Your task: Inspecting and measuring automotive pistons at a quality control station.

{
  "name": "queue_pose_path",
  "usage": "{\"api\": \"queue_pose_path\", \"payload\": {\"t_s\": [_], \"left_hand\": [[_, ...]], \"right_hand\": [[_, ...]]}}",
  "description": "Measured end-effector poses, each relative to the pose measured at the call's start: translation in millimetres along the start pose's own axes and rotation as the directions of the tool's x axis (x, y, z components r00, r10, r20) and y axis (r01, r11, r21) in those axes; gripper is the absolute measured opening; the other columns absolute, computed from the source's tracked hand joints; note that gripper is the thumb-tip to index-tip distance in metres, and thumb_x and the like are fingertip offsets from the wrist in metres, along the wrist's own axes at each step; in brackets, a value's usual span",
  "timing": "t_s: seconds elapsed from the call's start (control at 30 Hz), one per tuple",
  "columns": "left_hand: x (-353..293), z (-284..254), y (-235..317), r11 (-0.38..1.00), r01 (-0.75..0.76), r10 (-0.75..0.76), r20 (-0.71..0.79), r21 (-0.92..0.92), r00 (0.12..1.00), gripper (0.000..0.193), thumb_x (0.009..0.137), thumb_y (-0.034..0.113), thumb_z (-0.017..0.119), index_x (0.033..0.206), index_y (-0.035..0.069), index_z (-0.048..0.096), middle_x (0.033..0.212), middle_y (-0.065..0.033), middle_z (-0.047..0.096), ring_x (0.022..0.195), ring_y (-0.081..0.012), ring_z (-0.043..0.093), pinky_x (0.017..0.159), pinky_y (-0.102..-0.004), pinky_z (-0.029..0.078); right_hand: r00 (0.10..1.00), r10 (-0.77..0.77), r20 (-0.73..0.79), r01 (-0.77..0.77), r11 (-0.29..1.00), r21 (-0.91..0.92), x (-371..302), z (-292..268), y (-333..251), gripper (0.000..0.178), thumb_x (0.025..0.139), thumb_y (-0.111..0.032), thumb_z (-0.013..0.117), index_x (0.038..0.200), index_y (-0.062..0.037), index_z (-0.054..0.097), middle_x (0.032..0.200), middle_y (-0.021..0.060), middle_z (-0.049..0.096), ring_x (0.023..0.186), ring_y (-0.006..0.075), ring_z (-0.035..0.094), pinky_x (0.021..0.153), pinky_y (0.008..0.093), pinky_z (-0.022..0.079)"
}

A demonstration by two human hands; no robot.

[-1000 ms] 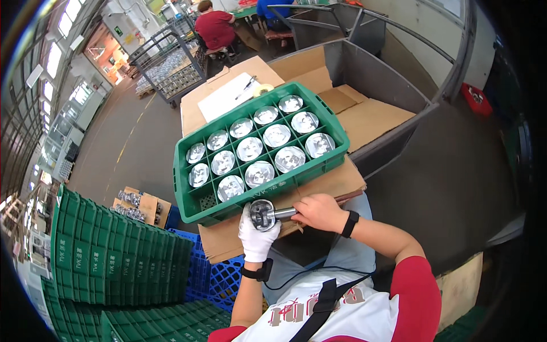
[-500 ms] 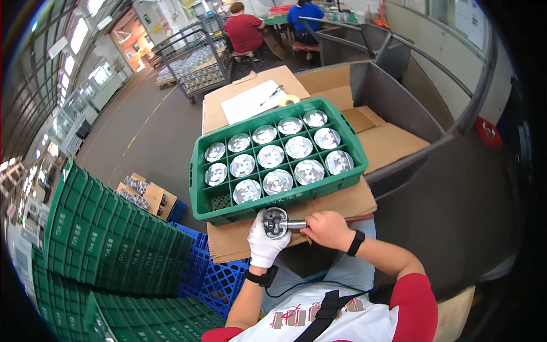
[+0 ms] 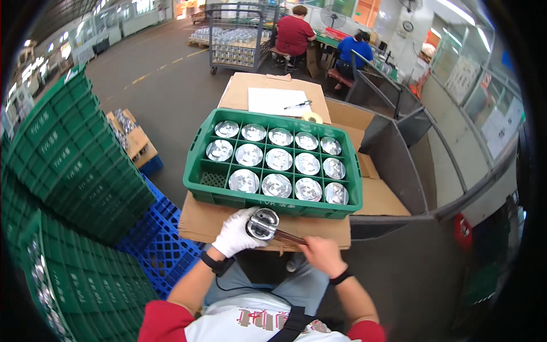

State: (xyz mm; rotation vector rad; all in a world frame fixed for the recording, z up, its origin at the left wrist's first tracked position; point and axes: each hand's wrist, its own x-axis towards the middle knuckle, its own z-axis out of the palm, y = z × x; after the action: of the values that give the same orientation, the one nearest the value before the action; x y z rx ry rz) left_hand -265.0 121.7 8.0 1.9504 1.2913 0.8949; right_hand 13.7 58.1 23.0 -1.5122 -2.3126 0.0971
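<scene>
We hold a metal piston point(image 3: 262, 224) in our gloved left hand point(image 3: 234, 233) and a slim rod point(image 3: 291, 236) in our bare right.
Our left fingers curl around the piston's left side, just off the near side of the green crate point(image 3: 233, 198) and above the cardboard point(image 3: 196, 219); our right hand point(image 3: 323, 255) closes on the rod's right end, its left end at the piston. Our hands stay apart, both forearms reaching in from the near side, wrists raised.
</scene>
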Motion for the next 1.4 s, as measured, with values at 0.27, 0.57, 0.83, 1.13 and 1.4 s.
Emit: {"api": "queue_pose_path", "payload": {"t_s": [0.27,0.57,0.83,1.13,1.4], "left_hand": [[-21.6,-19.4,-32.3,0.759,0.16,-0.148,0.072,-0.631,0.986,0.076,0.077,0.042,0.077,0.138,0.006,0.05,0.126,-0.0154,0.06,0.11,-0.0294,0.062,0.094,-0.0446,0.052],[-50.0,-43.6,59.0,-0.035,0.535,-0.272,0.523,-0.844,0.808,0.086,0.086,0.077,0.036,0.14,0.011,0.048,0.12,-0.0159,0.063,0.105,-0.0294,0.064,0.078,-0.043,0.057],[-22.6,-118.4,59.1,-0.072,0.157,-0.197,0.168,-0.985,0.966,0.069,0.092,0.069,0.036,0.117,0.01,0.06,0.108,-0.0141,0.066,0.061,-0.0173,0.058,0.039,-0.0257,0.04],[96.0,-153.3,43.2,0.806,0.167,-0.047,-0.22,0.568,0.974,0.068,0.058,0.037,0.082,0.116,0.009,0.058,0.097,-0.0141,0.068,0.09,-0.0296,0.067,0.083,-0.0362,0.054],[115.5,-124.6,29.3,0.358,0.145,-0.364,-0.005,0.923,0.931,0.069,0.061,0.047,0.079,0.123,0.021,0.062,0.113,-0.0173,0.068,0.105,-0.0389,0.064,0.089,-0.0439,0.053]], "right_hand": [[0.985,-0.063,-0.163,0.074,0.995,0.064,9.8,5.2,-30.6,0.017,0.084,-0.023,0.071,0.094,-0.0093,0.066,0.075,0.0082,0.063,0.068,0.0296,0.063,0.059,0.0409,0.049],[0.968,-0.13,-0.213,0.195,0.929,0.316,24.7,-12.7,-62.8,0.017,0.079,-0.013,0.074,0.089,-0.0052,0.064,0.076,0.0111,0.063,0.066,0.0303,0.062,0.058,0.0398,0.048],[0.922,0.06,-0.383,0.04,0.968,0.247,14.0,-37.7,2.3,0.015,0.082,-0.014,0.071,0.088,-0.0052,0.062,0.076,0.0129,0.059,0.069,0.0331,0.061,0.059,0.0414,0.048],[0.752,0.351,-0.558,-0.264,0.936,0.233,68.4,-47.4,52.8,0.014,0.09,-0.02,0.065,0.093,-0.0065,0.063,0.088,0.0127,0.064,0.076,0.0364,0.063,0.063,0.0458,0.048],[0.818,0.33,-0.471,-0.306,0.943,0.128,67.8,-47.9,52.0,0.015,0.09,-0.022,0.066,0.088,-0.008,0.062,0.08,0.012,0.065,0.071,0.0363,0.063,0.059,0.0472,0.047]]}}
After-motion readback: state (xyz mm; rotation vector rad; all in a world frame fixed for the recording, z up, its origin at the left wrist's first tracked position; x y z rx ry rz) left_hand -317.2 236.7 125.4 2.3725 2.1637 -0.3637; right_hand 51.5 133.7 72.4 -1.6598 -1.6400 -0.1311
